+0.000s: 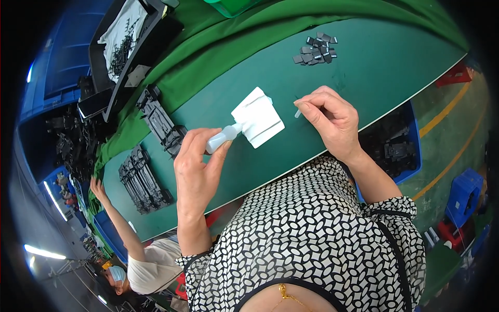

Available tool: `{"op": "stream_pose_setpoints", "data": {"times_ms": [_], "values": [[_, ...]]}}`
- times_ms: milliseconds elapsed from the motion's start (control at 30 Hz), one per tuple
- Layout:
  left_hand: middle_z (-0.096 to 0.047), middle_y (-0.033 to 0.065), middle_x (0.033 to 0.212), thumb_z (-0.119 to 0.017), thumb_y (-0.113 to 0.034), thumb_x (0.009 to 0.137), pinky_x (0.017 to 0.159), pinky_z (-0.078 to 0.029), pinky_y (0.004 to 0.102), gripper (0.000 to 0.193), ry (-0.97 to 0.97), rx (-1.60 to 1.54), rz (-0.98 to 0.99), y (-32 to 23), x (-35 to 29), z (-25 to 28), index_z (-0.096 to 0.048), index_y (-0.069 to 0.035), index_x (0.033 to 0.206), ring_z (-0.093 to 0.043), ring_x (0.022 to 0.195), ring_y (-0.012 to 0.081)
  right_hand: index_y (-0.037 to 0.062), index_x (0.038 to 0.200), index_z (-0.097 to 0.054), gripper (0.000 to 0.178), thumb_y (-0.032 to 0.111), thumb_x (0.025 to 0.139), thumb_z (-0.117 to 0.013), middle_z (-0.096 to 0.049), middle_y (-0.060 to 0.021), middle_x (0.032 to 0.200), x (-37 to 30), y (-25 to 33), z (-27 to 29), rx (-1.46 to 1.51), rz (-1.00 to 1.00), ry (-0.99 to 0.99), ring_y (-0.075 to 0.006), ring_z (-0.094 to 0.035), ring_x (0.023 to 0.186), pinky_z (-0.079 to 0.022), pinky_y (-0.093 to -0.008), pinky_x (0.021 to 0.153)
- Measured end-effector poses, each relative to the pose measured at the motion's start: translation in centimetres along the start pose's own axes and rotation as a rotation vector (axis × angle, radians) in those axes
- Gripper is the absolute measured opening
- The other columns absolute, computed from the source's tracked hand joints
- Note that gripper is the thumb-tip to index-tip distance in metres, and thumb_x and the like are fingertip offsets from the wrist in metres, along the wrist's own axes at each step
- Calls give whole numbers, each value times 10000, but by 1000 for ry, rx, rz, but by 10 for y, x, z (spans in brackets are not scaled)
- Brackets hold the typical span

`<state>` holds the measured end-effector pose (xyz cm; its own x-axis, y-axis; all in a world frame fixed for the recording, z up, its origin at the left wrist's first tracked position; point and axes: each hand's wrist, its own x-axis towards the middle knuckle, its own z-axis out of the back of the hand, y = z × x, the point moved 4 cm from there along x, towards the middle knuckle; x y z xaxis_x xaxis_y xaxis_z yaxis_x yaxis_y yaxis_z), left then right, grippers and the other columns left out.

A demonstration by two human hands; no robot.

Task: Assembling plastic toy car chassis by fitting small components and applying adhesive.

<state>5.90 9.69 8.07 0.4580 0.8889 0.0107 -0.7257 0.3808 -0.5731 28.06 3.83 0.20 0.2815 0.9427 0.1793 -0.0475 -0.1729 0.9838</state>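
Observation:
In my left hand (195, 164) is a small translucent squeeze bottle (221, 139), gripped between thumb and fingers. It is tilted, and its nozzle end reaches the left edge of a folded white cloth or paper pad (263, 122) lying on the green tabletop. My right hand (332, 117) is closed in a pinch just right of the pad, above the table. A small pale cap-like piece (298, 113) sticks out from its fingertips; its exact kind is too small to make out.
Beyond the pad lies a pile of small black plates (317, 49). Long black moulded parts (143, 182) sit at the left, with another black frame (160, 122) behind them. A blue bin (410, 151) of black parts stands below the right edge. A co-worker (150, 270) reaches in at left.

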Motion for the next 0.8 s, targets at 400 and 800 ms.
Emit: {"op": "stream_pose_setpoints", "data": {"times_ms": [400, 800], "values": [[-611, 107, 871, -717, -55, 761, 568, -472, 286, 229, 6, 4, -1, -3, 0, 1, -628, 9, 962, -580, 653, 186, -26, 878, -651, 49, -4, 854, -615, -580, -32, 797, 0, 1, 1, 7, -2, 2, -84, -489, 695, -382, -205, 580], [-609, 96, 858, -726, -55, 753, 561, -475, 271, 243, 24, 37, 10, -5, 4, 3, -634, 13, 967, -578, 647, 161, -15, 864, -660, 45, 11, 836, -638, -584, -30, 783, 0, -2, 0, 20, 7, -34, -66, -495, 646, -391, -192, 546]]}}
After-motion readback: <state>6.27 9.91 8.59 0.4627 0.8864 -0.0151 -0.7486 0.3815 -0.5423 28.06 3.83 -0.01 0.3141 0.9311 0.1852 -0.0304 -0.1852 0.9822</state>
